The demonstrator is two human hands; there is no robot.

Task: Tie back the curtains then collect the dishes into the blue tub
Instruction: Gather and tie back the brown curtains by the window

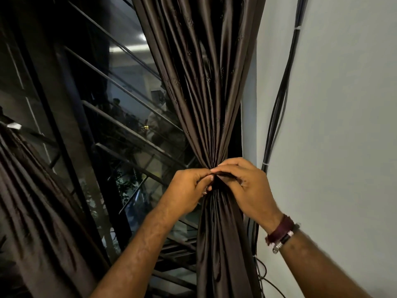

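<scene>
A dark brown satin curtain [206, 87] hangs gathered into a tight bunch beside the window. At the pinched waist of the bunch, a dark tie-back band [225, 175] shows between both hands. My left hand [189, 188] pinches the band from the left with curled fingers. My right hand [245, 186] grips the band and the gathered fabric from the right, fingers laid over the top. Bracelets sit on the right wrist. No dishes or blue tub are in view.
A second brown curtain [36, 207] hangs gathered at the left. Between them is a dark window [120, 130] with slanted metal bars and reflections. A white wall [343, 125] stands on the right, with black cables [279, 108] running down it close to the curtain.
</scene>
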